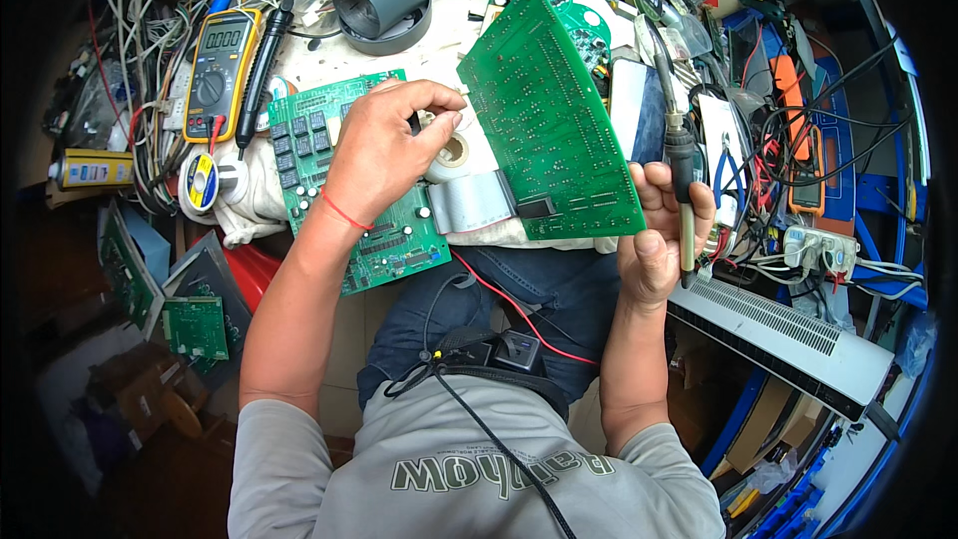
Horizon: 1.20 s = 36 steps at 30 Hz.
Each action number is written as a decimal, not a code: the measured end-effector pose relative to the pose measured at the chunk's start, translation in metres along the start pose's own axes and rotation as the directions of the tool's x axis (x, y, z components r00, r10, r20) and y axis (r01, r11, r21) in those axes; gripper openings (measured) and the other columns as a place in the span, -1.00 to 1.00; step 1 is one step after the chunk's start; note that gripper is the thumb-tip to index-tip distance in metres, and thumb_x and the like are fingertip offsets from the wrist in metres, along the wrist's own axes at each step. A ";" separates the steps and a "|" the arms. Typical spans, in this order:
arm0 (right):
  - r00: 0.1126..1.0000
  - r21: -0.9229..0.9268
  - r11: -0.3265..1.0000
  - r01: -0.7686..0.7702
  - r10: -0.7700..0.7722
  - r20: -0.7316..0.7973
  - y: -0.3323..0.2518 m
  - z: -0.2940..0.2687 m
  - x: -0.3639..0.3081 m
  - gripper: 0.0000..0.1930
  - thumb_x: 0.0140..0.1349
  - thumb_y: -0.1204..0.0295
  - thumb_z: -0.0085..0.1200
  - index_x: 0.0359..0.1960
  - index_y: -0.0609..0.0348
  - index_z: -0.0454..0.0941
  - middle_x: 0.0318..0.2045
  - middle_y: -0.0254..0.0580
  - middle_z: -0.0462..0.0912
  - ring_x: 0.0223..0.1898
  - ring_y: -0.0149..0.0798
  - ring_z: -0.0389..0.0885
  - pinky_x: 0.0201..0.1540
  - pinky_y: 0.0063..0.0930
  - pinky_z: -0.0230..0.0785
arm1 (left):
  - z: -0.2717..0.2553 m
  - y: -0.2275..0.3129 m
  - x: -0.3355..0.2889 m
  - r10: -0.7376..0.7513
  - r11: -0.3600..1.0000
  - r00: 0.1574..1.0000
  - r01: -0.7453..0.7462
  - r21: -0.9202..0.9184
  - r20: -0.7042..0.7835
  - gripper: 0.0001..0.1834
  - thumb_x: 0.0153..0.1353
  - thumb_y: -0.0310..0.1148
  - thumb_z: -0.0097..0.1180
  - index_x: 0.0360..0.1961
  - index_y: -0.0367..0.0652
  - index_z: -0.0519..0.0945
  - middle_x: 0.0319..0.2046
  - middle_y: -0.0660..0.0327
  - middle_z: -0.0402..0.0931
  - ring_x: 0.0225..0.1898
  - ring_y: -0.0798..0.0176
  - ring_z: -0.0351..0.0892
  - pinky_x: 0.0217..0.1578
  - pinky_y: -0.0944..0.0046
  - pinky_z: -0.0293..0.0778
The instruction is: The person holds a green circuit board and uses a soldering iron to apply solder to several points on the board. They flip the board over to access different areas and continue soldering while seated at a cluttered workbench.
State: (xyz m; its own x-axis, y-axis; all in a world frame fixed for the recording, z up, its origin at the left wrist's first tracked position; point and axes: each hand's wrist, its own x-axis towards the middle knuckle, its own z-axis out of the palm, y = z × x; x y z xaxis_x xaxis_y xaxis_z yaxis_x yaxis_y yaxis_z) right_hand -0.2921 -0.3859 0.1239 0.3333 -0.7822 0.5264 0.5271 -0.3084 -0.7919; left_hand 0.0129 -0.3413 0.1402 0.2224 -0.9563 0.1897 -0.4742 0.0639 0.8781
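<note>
The board (549, 125) stands tilted up at one o'clock in the view, its solder side showing, green and dotted with joints. At its four o'clock corner is the right hand (647, 265), closed on that edge between thumb and fingers, with a corded tool (683, 160) also held among the fingers, its narrow end pointing to six o'clock. At the board's nine o'clock, apart from it, is the left hand (384, 145), palm down, thumb and forefinger tips nearly together; something dark shows inside the curl, and I cannot tell whether the fingers are clamped on it.

At seven o'clock from the board, a grey ribbon cable (469, 203) runs between it and the relay board (329, 185), which lies at eight o'clock, partly under the left hand and forearm. A tape roll (454, 152) sits just above the ribbon cable.

Farther out, a grey cup-shaped part (374, 0) is at ten o'clock. A yellow multimeter (222, 70) is at nine, with a black pen-shaped tool (265, 70) just beside it. Pliers (722, 170) with blue handles are at three, a power strip (818, 252) at four, and a long vented unit (778, 339) between four and five.
</note>
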 end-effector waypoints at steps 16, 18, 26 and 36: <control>0.999 -0.034 0.999 0.000 -0.002 -0.042 -0.002 -0.006 0.000 -0.28 0.32 0.50 0.28 0.48 0.07 0.25 0.30 0.24 0.53 0.30 0.10 0.60 0.44 0.00 0.38 | -0.001 0.001 0.000 0.011 1.000 1.000 -0.011 0.016 0.002 -0.83 0.24 -0.42 0.29 -0.17 -0.16 0.79 -0.26 0.20 0.78 -0.29 0.24 0.65 -0.30 0.25 0.54; 0.999 -0.039 0.999 -0.001 -0.001 -0.046 -0.002 -0.007 0.000 -0.29 0.32 0.51 0.27 0.48 0.07 0.25 0.30 0.24 0.53 0.30 0.10 0.60 0.44 0.00 0.37 | 0.000 0.001 0.001 0.026 0.999 1.000 -0.025 0.020 -0.004 -0.83 0.24 -0.42 0.29 -0.17 -0.16 0.79 -0.26 0.20 0.78 -0.30 0.25 0.64 -0.31 0.25 0.54; 0.999 -0.039 0.999 -0.006 0.004 -0.051 -0.004 -0.003 0.001 -0.27 0.31 0.50 0.30 0.49 0.05 0.25 0.29 0.24 0.53 0.30 0.11 0.60 0.44 0.01 0.37 | 0.001 0.001 0.000 -0.002 1.000 1.000 0.002 -0.010 -0.006 -0.81 0.24 -0.41 0.29 -0.13 -0.17 0.78 -0.28 0.19 0.78 -0.32 0.26 0.65 -0.32 0.26 0.52; 0.999 -0.008 1.000 -0.013 0.013 -0.042 -0.002 0.001 0.001 -0.26 0.29 0.50 0.32 0.48 0.03 0.25 0.29 0.24 0.53 0.30 0.11 0.60 0.42 0.01 0.39 | 0.002 0.001 0.001 -0.014 1.000 1.000 0.013 -0.016 -0.017 -0.76 0.24 -0.40 0.29 -0.08 -0.19 0.76 -0.31 0.19 0.77 -0.42 0.28 0.63 -0.36 0.28 0.52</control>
State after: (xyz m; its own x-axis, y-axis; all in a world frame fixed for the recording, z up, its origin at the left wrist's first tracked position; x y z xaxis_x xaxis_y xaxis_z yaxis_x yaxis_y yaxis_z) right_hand -0.2921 -0.3856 0.1264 0.3068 -0.8079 0.5031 0.5163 -0.3027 -0.8011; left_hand 0.0111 -0.3429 0.1403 0.2431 -0.9522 0.1851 -0.4579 0.0556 0.8873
